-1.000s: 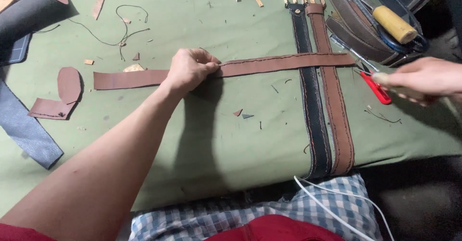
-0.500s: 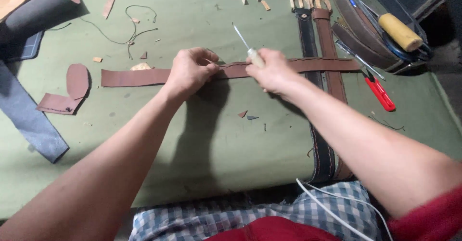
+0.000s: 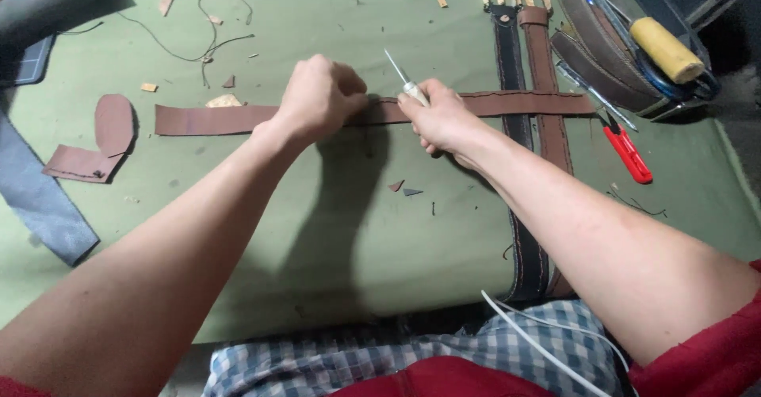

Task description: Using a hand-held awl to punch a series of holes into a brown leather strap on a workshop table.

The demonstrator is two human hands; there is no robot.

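Observation:
A long brown leather strap (image 3: 214, 118) lies across the green work surface (image 3: 349, 230). My left hand (image 3: 319, 97) rests in a loose fist on the strap's middle, pressing it down. Just to its right, my right hand (image 3: 441, 120) grips a small pointed tool (image 3: 404, 80) with a pale handle; its metal tip points up and away. The strap's right end crosses over a black belt (image 3: 519, 127) and a brown belt (image 3: 551, 127) lying side by side with buckles at the far end.
A red-handled cutter (image 3: 628, 151) lies at the right beside a pile of belts and a yellow-handled tool (image 3: 666, 48). Leather offcuts (image 3: 99, 139) and a grey strip (image 3: 36, 199) lie at the left. Loose thread (image 3: 210, 24) curls at the back. A white cord (image 3: 547, 349) crosses my lap.
My right hand came in from the right edge, away from the red cutter, and now holds the pointed tool beside my left hand on the strap. My left hand stayed put.

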